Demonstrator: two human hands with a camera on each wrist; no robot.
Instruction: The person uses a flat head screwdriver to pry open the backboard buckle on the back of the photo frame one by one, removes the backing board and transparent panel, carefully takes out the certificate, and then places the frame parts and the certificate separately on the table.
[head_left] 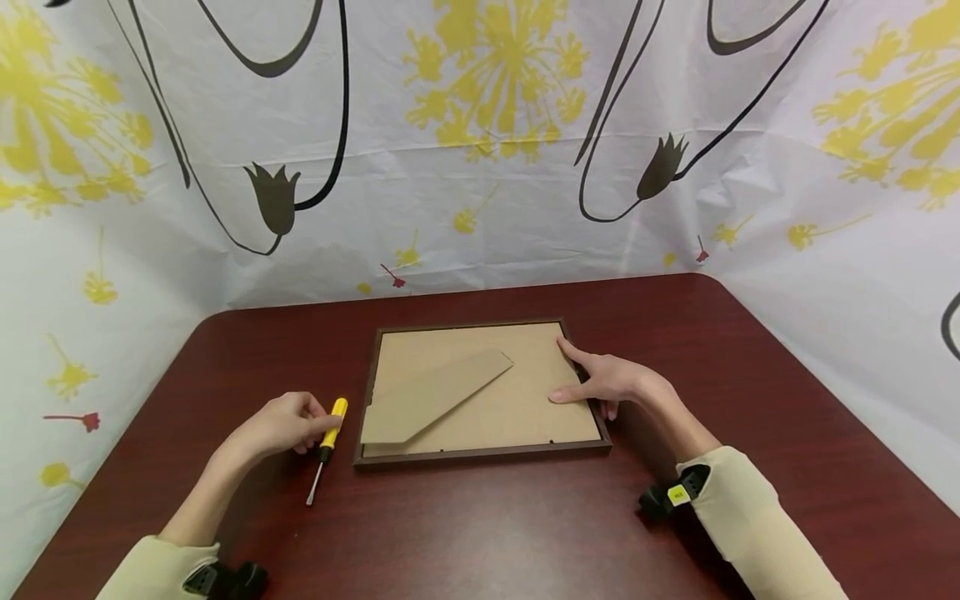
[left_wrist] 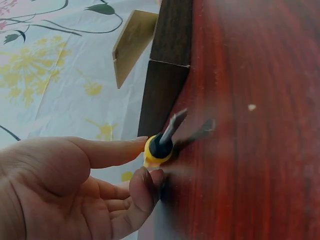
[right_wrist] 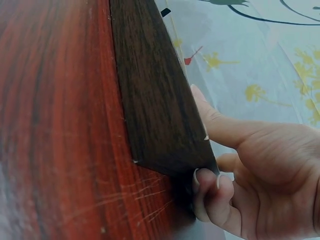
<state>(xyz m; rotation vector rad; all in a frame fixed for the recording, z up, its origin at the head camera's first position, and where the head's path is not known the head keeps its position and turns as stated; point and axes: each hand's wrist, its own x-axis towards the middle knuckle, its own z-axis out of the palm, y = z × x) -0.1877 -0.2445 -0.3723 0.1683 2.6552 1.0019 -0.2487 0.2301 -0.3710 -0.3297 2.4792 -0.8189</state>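
Note:
A picture frame (head_left: pixel 483 455) with a dark wood-look rim lies face down on the table, its tan backing board (head_left: pixel 435 346) upward. Across the board slants a flat easel stand (head_left: pixel 438 398). My right hand (head_left: pixel 613 377) grips the frame's right edge, thumb on the board and other fingers at the outer side. In the right wrist view those curled fingers (right_wrist: pixel 212 197) sit by the corner of the rim (right_wrist: pixel 155 95). Left of the frame, my left hand (head_left: pixel 281 425) pinches a screwdriver (head_left: pixel 327 440) by its yellow handle. The metal tip (left_wrist: pixel 175 122) points toward me, close over the table.
The reddish-brown table (head_left: pixel 480 525) has rounded far corners. A white cloth (head_left: pixel 480 233) with yellow and grey flower prints hangs behind it and along both sides. Each wrist wears a black camera on a strap, the right one (head_left: pixel 656 502) near the tabletop.

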